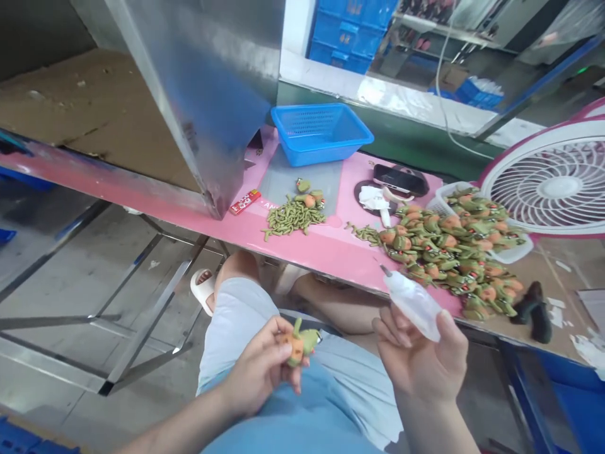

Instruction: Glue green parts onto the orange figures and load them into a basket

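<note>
Left hand (265,360) is grasping the green-and-orange figurine (309,340) to the left of the squeeze bottle (413,304), which the right hand (420,366) is holding aslant, its nozzle (386,272) pointing forward-left, not at the figurine.

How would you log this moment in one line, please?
left hand: holds green-orange figure; right hand: holds translucent bottle; pink tabletop: blue basket, small green pieces

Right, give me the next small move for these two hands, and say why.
Probably lower the nozzle of the squeeze bottle toward the small figure. The left hand holds the figure over the lap, while the right hand holds the bottle off to the side, its nozzle pointing up toward the table and well apart from the figure.
</note>
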`<action>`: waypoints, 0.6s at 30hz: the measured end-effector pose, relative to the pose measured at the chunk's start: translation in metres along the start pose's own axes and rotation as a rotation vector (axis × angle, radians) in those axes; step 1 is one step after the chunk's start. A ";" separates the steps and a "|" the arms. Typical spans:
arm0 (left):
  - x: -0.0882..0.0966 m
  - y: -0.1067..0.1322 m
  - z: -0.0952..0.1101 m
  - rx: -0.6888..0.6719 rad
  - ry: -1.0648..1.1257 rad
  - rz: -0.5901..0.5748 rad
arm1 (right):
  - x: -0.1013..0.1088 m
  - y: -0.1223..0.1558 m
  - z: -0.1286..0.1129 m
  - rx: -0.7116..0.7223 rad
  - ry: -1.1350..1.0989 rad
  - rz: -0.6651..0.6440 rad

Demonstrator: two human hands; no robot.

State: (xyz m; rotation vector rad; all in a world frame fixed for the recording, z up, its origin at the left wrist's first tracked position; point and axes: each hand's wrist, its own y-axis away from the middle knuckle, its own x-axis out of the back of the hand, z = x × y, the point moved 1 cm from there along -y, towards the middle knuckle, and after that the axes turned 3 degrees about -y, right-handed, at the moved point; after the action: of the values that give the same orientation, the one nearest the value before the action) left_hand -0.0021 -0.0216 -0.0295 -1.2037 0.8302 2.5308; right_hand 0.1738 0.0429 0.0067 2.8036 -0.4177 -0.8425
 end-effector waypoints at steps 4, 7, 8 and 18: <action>0.005 0.003 -0.024 0.110 0.022 -0.201 | 0.013 0.004 -0.001 -0.036 -0.021 0.069; 0.003 0.003 -0.035 0.159 0.018 -0.246 | 0.019 0.007 -0.007 -0.046 -0.038 0.136; 0.001 0.004 -0.037 0.163 0.004 -0.254 | 0.021 0.008 -0.009 -0.050 -0.044 0.148; -0.012 0.001 -0.051 0.250 -0.147 -0.311 | 0.052 0.026 -0.028 -0.052 -0.085 0.316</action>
State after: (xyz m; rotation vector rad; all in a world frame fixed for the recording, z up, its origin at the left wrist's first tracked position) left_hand 0.0376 -0.0516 -0.0457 -0.9705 0.8232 2.1630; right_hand 0.2254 0.0046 0.0095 2.5640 -0.8133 -0.8861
